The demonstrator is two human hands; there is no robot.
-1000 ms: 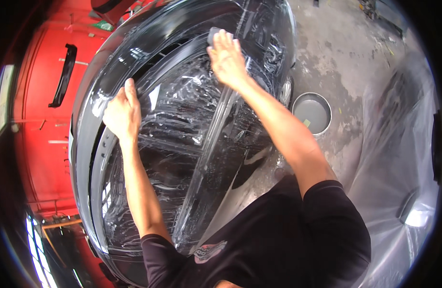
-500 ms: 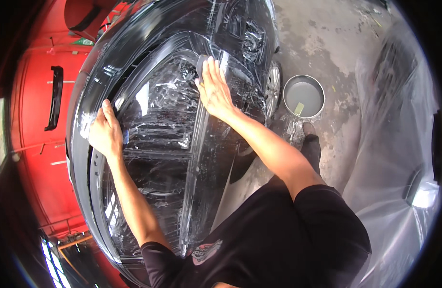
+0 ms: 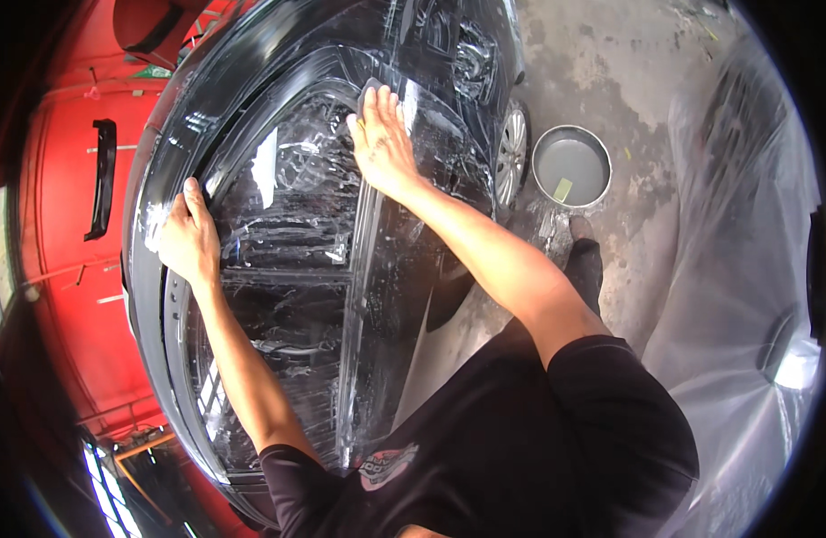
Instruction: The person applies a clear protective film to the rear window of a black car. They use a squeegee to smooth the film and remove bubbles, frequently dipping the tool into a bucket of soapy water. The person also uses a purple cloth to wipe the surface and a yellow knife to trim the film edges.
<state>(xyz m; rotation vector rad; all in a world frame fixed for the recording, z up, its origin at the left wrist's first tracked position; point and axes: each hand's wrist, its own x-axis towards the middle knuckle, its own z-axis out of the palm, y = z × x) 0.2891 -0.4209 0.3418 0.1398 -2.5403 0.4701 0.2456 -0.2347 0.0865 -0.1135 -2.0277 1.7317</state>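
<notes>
A dark car [image 3: 292, 314], its windows and panels wet and streaked with whitish residue, fills the left and middle of the view. My right hand [image 3: 382, 152] is stretched over the door frame beside the side window [image 3: 314, 143]. Under its fingers is a dark grey pad [image 3: 373, 84], pressed to the frame near the window's far corner; most of the pad is hidden. On the roof edge [image 3: 181, 134] rests my left hand [image 3: 190, 240], thumb extended and its other fingers partly out of sight. Nothing shows in it.
By the car's wheel [image 3: 511, 152] a round bucket [image 3: 570, 167] of greyish water holds a pale green piece. My shoe and leg [image 3: 585, 264] are close to it. Clear plastic sheeting [image 3: 726, 314] hangs at the right; a red wall [image 3: 72, 341] stands beyond the car.
My right hand has slid with the pad a little farther and to the left along the door frame. My left hand has shifted slightly left on the roof edge.
</notes>
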